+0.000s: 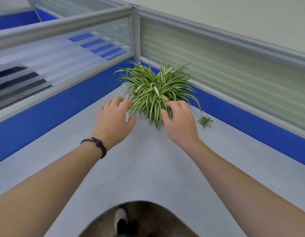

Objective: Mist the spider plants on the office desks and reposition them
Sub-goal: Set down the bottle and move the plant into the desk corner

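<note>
Spider plant (pixel 155 89) sitting in the desk (pixel 148 168) corner; left hand (pixel 114 117) and right hand (pixel 179 120), fingers spread, flanking it among its leaves; plantlet (pixel 205 121) lying right of it.

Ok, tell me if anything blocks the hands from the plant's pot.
Only the spider plant itself: its drooping leaves hang between both the left hand and right hand and the mostly hidden pot. Nothing else on the desk intervenes.

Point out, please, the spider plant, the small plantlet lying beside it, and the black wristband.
spider plant (pixel 155 89): head view, leaf centre.
plantlet (pixel 205 121): head view, its middle.
wristband (pixel 101 147): head view, knot at left wrist.
</note>
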